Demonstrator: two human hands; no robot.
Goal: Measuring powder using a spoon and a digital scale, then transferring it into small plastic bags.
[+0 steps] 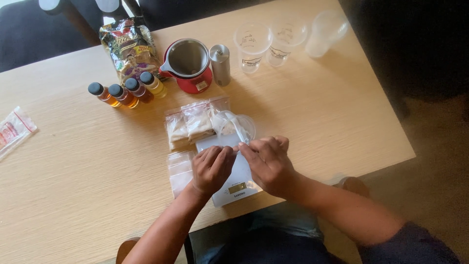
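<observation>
Head view, looking down at a pale wooden table (317, 122). Nearest the viewer, both forearms reach in from the lower edge. The left hand (211, 168) is curled, knuckles up, its fingers bent inward and pinching the edge of a small clear plastic bag (233, 124); the right hand (267, 162) is likewise curled, fingertips meeting those of the left at the bag's near edge. Both hands grasp the bag between them. How tightly each pinch closes cannot be told, as the fingertips overlap.

Beneath the hands lies a flat white digital scale (234, 183), its small display showing just nearer than the left hand. The bag is transparent, crumpled and seemingly partly filled with a pale material, and sits on the far part of the scale, just beyond the fingertips.

To the left of the left hand, touching the scale's side, lies a stack of empty clear bags (178, 168). Just beyond it, beside the held bag, rest two filled bags of pale powder (188, 127).

Farther from the hands stands a row of four small dark-capped bottles (128, 90), amber to yellow in content. Beyond these are a red pitcher with a metal filter insert (188, 66), a slim metal cylinder (221, 63) just to its right, and a shiny printed foil packet (128, 46) to its left. Farthest, to the right, stand three clear plastic cups (286, 39). Well to the left of the hands, at the frame edge, lies a red-printed clear sachet (13, 129).
</observation>
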